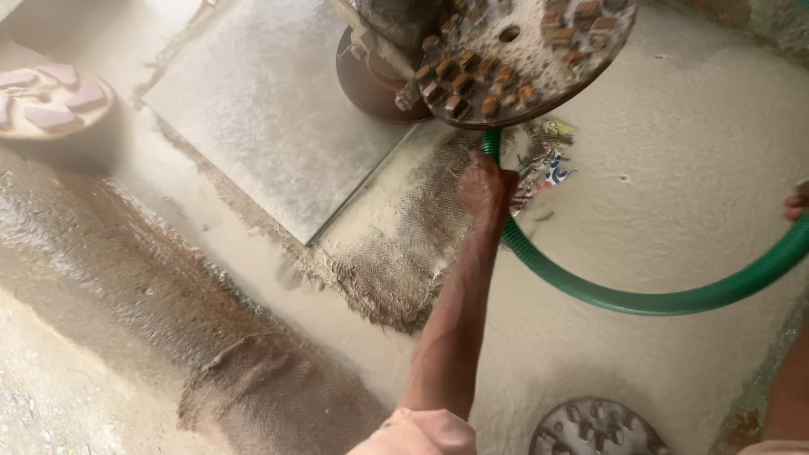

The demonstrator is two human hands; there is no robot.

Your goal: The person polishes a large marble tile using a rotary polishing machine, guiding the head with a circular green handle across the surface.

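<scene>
The ribbed green plastic hose (640, 297) runs in a wide curve across the wet, slurry-covered floor (674, 168). One end rises just beyond the left hand (486, 187), under the tilted grinding disc, and the other end sweeps off toward the right hand (795, 205) at the edge of the view. The left hand is closed in a fist around the hose near its upper end, knuckles up, with the arm stretched forward from a pale pink sleeve (421, 434). Only a sliver of the right hand shows beside the hose; whether it is gripping or merely resting there cannot be told.

Directly above the left hand hangs a round metal grinding disc (522, 50), tipped up so its underside shows, studded with small reddish-brown abrasive blocks and coated with pale sludge. A rust-brown machine body (371, 80) sits just to the left of that disc. Beneath and to the left of the left hand lies a soaked, frayed piece of brown burlap sacking (396, 253), and a scrap of coloured wrapper (552, 164) lies just right of the hand. Further left is a flat grey stone slab (270, 101). Far to the left rests another round disc with pinkish pads (46, 101). Near the person's arm, at the bottom edge, a third grey studded disc (594, 430) lies on the floor.
</scene>
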